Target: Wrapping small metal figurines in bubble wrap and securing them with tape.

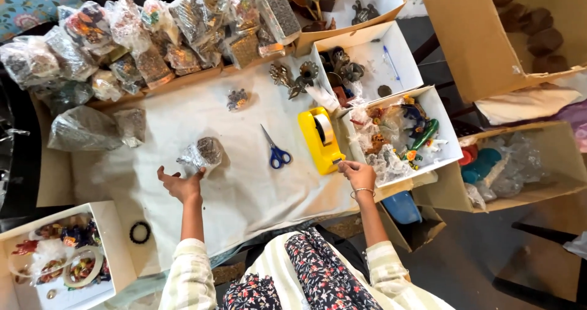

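The person sits at the table, which is covered with a white cloth (202, 120). The left hand (181, 184) lies on the cloth with the fingers spread and loose, and the fingertips touch a small object wrapped in clear plastic (202, 154); the hand does not close around it. The right hand (358, 175) is at the front end of the yellow tape dispenser (320, 140), and its fingers pinch together there, it seems on the end of the tape, but this is too small to see surely. Between the two hands, a little farther, lie scissors with blue handles (275, 150). Just right of the dispenser stands a white box (451, 145) with colourful small figures. At the far edge of the table there is a long row of plastic-wrapped packets (153, 41).
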